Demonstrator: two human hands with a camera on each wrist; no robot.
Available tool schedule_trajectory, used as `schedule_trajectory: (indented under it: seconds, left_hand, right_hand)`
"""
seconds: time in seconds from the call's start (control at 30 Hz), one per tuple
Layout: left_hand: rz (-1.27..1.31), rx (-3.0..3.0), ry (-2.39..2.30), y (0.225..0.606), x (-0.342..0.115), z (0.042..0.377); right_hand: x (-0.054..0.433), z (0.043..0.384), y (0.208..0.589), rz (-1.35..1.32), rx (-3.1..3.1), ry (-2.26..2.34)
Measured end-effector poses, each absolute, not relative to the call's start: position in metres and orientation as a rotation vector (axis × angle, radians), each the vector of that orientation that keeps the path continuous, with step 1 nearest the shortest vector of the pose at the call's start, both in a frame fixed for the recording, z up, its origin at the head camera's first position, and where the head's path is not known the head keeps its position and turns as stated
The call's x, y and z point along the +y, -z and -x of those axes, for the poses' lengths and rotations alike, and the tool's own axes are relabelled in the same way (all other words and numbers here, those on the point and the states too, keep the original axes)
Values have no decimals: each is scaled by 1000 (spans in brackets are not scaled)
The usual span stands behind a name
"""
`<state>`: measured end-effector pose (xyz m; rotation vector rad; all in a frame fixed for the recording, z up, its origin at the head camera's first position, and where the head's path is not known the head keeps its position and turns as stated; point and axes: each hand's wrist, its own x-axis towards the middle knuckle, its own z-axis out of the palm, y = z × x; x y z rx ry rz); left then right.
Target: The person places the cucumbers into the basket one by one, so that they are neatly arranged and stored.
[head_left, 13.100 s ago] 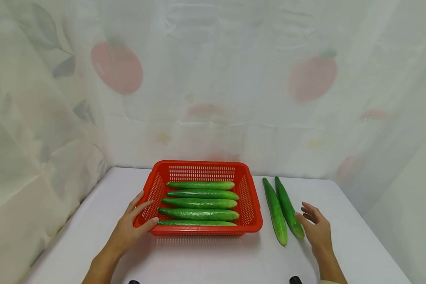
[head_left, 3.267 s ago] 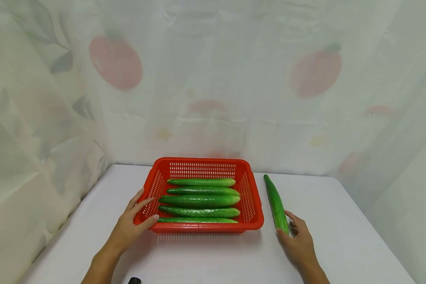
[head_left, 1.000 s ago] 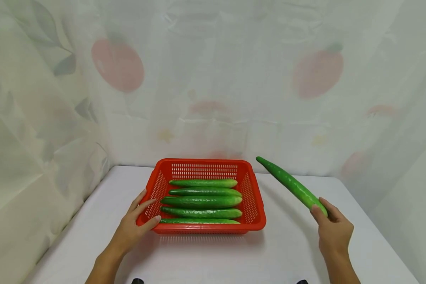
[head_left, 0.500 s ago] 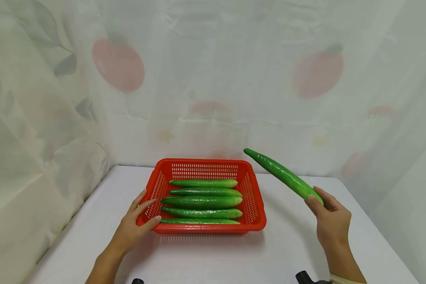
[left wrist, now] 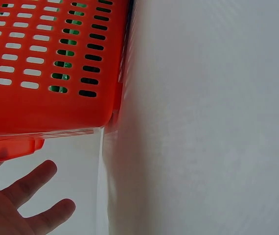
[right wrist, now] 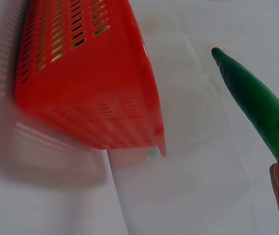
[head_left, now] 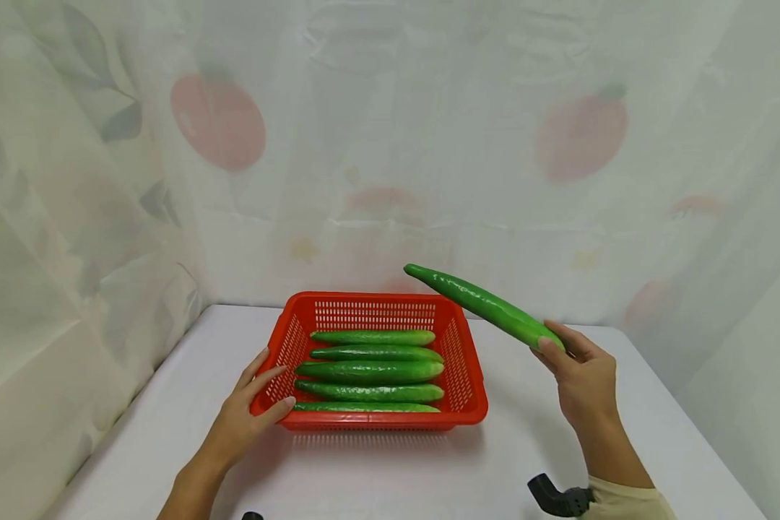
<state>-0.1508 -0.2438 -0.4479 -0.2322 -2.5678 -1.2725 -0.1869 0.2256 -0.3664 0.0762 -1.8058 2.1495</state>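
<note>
A red plastic basket (head_left: 368, 417) stands on the table with several green cucumbers (head_left: 369, 372) lying crosswise in it, side by side. My left hand (head_left: 234, 419) rests at its front left corner, thumb on the rim and fingers spread along the left side; in the left wrist view those fingers (left wrist: 35, 182) are straight. Raised above the table, another cucumber (head_left: 487, 305) is gripped at its paler end by my right hand (head_left: 585, 372). Its dark tip points left and overlaps the basket's back right corner. The right wrist view has this cucumber (right wrist: 264, 105) tilted beside the basket.
White cloth covers the table (head_left: 390, 477), and a pale fruit-print curtain (head_left: 390, 144) hangs right behind it. A black angled piece (head_left: 562, 500) sits by the right sleeve, and another dark tip (head_left: 252, 516) shows at the bottom edge.
Two cucumbers lay on the table right of the basket; neither lies there now. My right hand lifted the last one and carried it left, its tip swinging over the basket. My left hand stayed.
</note>
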Motion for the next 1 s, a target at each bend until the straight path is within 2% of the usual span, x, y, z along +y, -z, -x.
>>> schedule_trajectory:
  seconds: [0.77, 1.0]
  left_hand:
    - [239, -2561, 1271, 448, -244, 151]
    - [245, -2557, 1288, 449, -244, 151]
  right_hand:
    - [176, 221, 363, -360, -1940, -2292]
    - [163, 231, 369, -358, -2073, -2269]
